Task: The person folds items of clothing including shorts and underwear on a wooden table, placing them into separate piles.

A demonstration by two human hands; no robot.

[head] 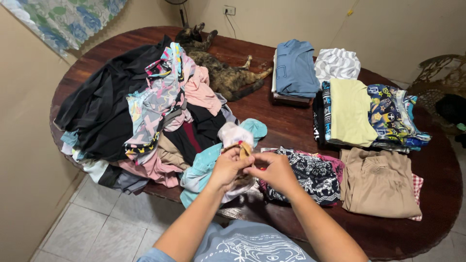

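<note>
My left hand (227, 168) and my right hand (274, 171) meet over the near edge of a round dark wooden table (291, 127). Together they pinch a small tan garment (244, 148) with a spot of red on it. Under the hands lies a white and teal piece of clothing (208, 165). A big heap of unfolded clothes (145, 111), black, pink and patterned, fills the left half of the table. A dark patterned folded piece (310, 175) lies just right of my right hand.
A tortoiseshell cat (218, 68) lies stretched out at the back of the table. Folded stacks sit on the right: blue (295, 68), grey zigzag (337, 63), pale yellow (349, 112), colourful print (391, 114), tan (378, 182). A wicker chair (439, 77) stands at right. Tiled floor lies below left.
</note>
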